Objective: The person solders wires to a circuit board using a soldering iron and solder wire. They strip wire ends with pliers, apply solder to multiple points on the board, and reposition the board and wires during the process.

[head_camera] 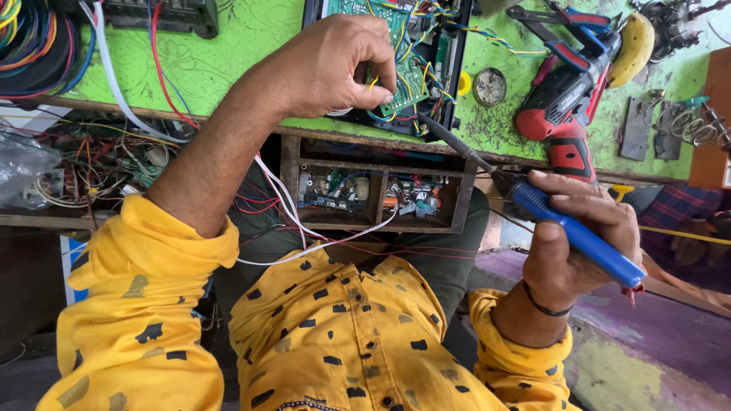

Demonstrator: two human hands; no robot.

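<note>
My left hand (331, 65) pinches thin wires at the edge of a green circuit board (402, 68) that sits in a black casing on the green-covered bench. My right hand (582, 236) grips a blue-handled soldering iron (575, 232). Its dark shaft runs up and left, and the tip (421, 116) is at the board's lower corner, close to my left fingertips. White, red and coloured wires hang from the board toward my lap.
A red and black cordless drill (567, 99) lies right of the board, with pliers (560, 27) above it. A round metal lid (489, 86) is beside the casing. An open wooden drawer (381, 194) holds small boards. Wire bundles (38, 42) fill the left.
</note>
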